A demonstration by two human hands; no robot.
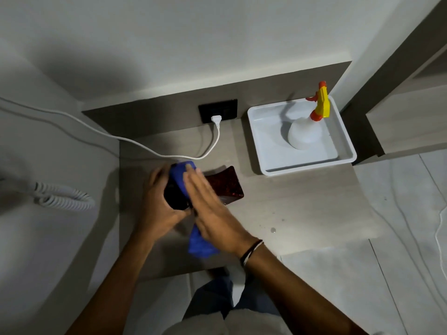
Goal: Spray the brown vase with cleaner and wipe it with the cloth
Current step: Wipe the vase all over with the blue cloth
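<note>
Both hands meet at the vase point(225, 184) on the near desk point(302, 209): left hand point(157, 209) grips its dark end, right hand point(208, 209) lies flat, pressing the cloth point(180, 177) on it. Sprayer point(307, 131) stands in the far-right tray point(346, 151).

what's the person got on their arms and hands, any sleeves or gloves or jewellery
Both forearms are bare: no sleeves reach into view and no gloves cover the left hand or right hand. The right wrist wears thin cord bracelets, dark with a lighter strand. No rings or watch are visible.
</note>
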